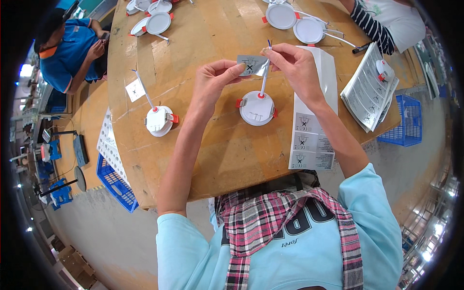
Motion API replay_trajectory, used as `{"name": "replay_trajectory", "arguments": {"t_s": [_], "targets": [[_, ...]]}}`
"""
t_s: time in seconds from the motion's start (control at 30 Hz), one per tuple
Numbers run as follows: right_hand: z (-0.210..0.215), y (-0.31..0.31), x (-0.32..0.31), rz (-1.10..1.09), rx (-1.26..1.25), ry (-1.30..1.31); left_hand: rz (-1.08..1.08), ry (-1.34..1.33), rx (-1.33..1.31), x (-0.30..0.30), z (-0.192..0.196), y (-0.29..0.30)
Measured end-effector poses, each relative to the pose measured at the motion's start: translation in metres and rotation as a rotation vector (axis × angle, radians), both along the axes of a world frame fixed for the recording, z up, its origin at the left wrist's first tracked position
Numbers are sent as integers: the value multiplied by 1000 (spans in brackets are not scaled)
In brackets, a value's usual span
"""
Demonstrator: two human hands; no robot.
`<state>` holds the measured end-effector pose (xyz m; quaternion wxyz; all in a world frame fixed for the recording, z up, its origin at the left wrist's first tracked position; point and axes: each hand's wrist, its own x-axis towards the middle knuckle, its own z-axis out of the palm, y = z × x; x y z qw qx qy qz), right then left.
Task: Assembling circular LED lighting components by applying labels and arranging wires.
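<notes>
In front of me a round white downlight [256, 108] with red clips rests face down on the table. Its white cable [265, 81] rises toward my hands. My left hand [212, 79] pinches a silver sticker label [249, 63] by its left part. Thumb and fingers of my right hand [296, 67] are closed on the upper end of the cable, where the label's right edge meets it. Beside my right forearm lies a strip of silver labels [311, 137]. On the left is another downlight [158, 122], with a white label [135, 90] around its cable.
The wooden table [212, 150] carries more downlights [280, 17] along its far side. A label stack [369, 89] with a small lamp on top lies at the right. Blue crates [406, 121] stand beyond the edges. People sit at the far left [72, 53] and far right [396, 24].
</notes>
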<state>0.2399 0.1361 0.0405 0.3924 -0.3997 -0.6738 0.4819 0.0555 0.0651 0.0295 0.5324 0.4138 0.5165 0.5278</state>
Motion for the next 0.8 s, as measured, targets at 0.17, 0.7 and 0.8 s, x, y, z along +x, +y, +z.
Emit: {"name": "replay_trajectory", "arguments": {"t_s": [0.17,0.7,0.8], "targets": [[1,1,-3,81,-89,73,4,-42,47,-5,-11,2],[1,0,2,107,-310,97,20,-78,81,1,-18,7],[3,2,-2,163,-346,156,19,-166,80,-2,-19,7]]}}
